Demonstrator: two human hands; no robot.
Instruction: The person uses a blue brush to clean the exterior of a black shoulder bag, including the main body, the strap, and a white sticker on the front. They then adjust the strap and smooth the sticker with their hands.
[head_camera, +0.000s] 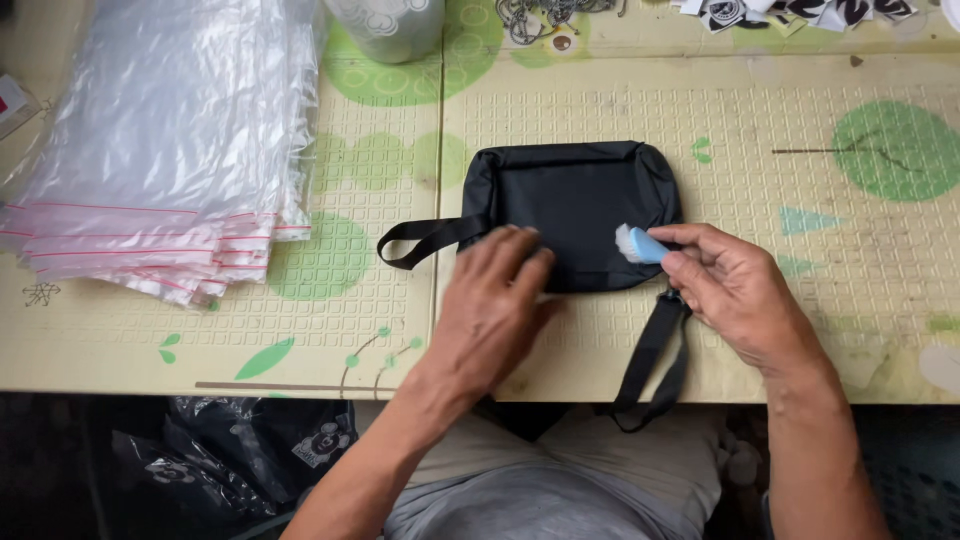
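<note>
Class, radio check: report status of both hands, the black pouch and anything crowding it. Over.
Left hand flat on black pouch, pinning it. Right hand holds small blue brush, bristles against pouch. Stack of clear zip bags off to left, apart; nothing crowding.

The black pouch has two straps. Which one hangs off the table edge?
The right strap, by the right hand. It runs down from the pouch past the table edge. The left strap lies flat on the table, looped sideways.
</note>
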